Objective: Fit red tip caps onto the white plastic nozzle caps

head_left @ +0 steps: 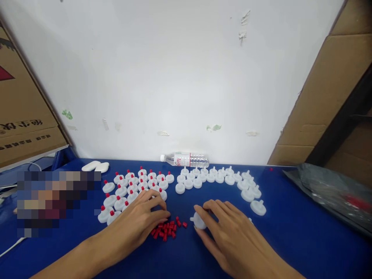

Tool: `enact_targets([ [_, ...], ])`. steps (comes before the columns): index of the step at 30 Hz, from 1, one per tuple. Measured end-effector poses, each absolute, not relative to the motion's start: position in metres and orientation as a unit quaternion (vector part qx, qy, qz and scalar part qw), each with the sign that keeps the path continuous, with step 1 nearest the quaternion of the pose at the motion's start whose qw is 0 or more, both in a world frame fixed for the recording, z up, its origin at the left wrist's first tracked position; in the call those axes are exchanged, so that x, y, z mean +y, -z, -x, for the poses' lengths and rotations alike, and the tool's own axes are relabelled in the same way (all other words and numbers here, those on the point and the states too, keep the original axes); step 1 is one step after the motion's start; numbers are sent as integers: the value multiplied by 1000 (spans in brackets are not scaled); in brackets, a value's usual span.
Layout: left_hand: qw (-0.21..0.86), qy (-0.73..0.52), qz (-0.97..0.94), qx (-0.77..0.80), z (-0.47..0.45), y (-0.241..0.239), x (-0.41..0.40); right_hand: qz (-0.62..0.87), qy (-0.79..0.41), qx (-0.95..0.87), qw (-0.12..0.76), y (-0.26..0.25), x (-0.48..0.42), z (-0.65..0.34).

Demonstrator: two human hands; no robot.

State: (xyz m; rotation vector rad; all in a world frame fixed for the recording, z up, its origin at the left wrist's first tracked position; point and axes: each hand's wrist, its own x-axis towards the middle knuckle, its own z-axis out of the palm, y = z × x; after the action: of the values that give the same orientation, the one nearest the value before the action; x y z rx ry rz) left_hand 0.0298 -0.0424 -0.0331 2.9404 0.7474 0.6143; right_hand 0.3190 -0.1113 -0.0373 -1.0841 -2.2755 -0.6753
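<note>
My right hand grips a white round plastic lid with a narrow spout, turned so the bare spout points left. At the edge of a pile of small red caps, my left hand has its thumb and fingers drawn together. Whatever may be between those fingertips is hidden. Behind and left of this hand stand several white lids with red caps on their spouts. Beyond the right hand are several white spouted lids without red caps.
A clear plastic bottle lies against the white wall. Two white rounded objects rest at the back left of the blue table. Clear plastic bags lie on the right. Cardboard flanks the wall; one area at left is blurred.
</note>
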Motion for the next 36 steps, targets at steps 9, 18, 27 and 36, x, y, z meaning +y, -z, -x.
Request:
enact_targets([
  [9, 40, -186, -949, 250, -30, 33, -42, 403, 249, -841, 261, 38, -112, -319],
  [18, 30, -175, -953, 244, -22, 29, -37, 403, 233, -847, 257, 38, -112, -320],
  [27, 34, -159, -958, 235, -24, 29, -34, 402, 228, -846, 265, 38, -112, -320],
  [36, 21, -254, -938, 235, -31, 16, -46, 381, 224, -843, 307, 38, -107, -320],
])
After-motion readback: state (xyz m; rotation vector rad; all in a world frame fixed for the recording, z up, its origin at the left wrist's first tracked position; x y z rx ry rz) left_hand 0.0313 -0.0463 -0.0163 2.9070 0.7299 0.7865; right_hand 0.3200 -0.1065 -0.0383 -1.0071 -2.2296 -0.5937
